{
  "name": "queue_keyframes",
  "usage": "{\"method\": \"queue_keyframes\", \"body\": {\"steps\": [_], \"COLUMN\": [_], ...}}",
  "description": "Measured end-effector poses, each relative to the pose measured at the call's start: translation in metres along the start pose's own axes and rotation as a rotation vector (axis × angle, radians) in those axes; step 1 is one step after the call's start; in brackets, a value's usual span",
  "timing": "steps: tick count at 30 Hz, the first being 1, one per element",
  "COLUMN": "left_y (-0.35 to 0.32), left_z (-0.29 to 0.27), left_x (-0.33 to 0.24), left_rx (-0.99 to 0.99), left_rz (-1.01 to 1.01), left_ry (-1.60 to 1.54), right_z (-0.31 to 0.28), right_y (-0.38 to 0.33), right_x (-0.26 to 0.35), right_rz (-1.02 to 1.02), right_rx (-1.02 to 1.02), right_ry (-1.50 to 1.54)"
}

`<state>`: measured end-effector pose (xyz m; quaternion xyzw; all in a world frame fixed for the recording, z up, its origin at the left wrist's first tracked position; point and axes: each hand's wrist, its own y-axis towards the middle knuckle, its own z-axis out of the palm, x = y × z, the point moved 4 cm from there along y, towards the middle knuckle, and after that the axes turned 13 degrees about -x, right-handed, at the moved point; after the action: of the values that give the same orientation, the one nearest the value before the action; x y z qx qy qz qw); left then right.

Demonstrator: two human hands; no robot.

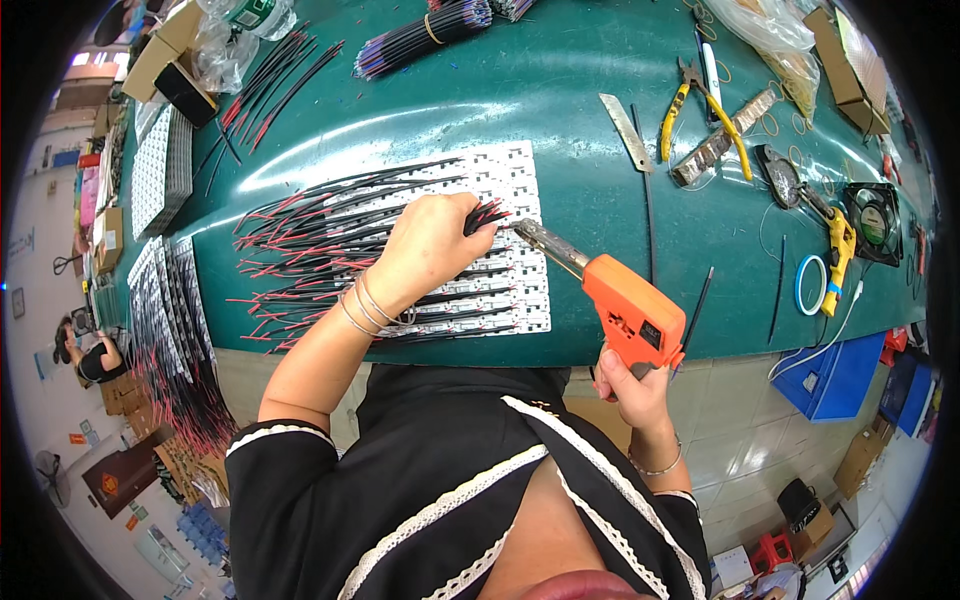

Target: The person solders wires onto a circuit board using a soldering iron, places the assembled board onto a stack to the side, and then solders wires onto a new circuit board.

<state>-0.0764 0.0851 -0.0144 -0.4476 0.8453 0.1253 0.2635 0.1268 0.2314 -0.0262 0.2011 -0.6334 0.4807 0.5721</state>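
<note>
A white panel of small circuit boards (515, 180) lies on the green table, with rows of black wires with red ends (290, 235) spread across it to the left. Closed over the panel, my left hand (430, 245) pinches a bunch of short black wires (487, 216), their red ends pointing right. My right hand (637, 388) is wrapped around the handle of an orange soldering gun (632, 310) at the table's near edge. The gun's metal tip is close to the wire ends by my left fingers; whether they touch I cannot tell.
Wired panels (170, 300) hang over the table's left edge beside a stack of white panels (162, 170). Bundled wires (425, 38) lie at the back. To the right are yellow-handled pliers (678, 115), a metal blade (626, 132), a yellow-handled tool (840, 245) and a small fan (873, 222).
</note>
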Motion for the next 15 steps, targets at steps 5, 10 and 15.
{"method": "queue_keyframes", "body": {"steps": [5,10,15], "left_y": [0.0001,0.0023,0.0062], "left_z": [-0.0008,0.0002,0.0022], "left_x": [-0.0027,-0.0006,0.0018], "left_rx": [0.002,-0.002,0.064], "left_rz": [-0.004,0.022,0.063], "left_ry": [0.017,-0.012,-0.048], "right_z": [-0.0012,-0.0027,-0.0008], "right_y": [-0.0034,-0.0037,-0.0036], "right_x": [-0.0001,-0.002,-0.0051], "right_rz": [-0.033,-0.043,0.038], "right_rx": [0.0,0.033,0.006], "right_ry": [0.078,0.093,0.104]}}
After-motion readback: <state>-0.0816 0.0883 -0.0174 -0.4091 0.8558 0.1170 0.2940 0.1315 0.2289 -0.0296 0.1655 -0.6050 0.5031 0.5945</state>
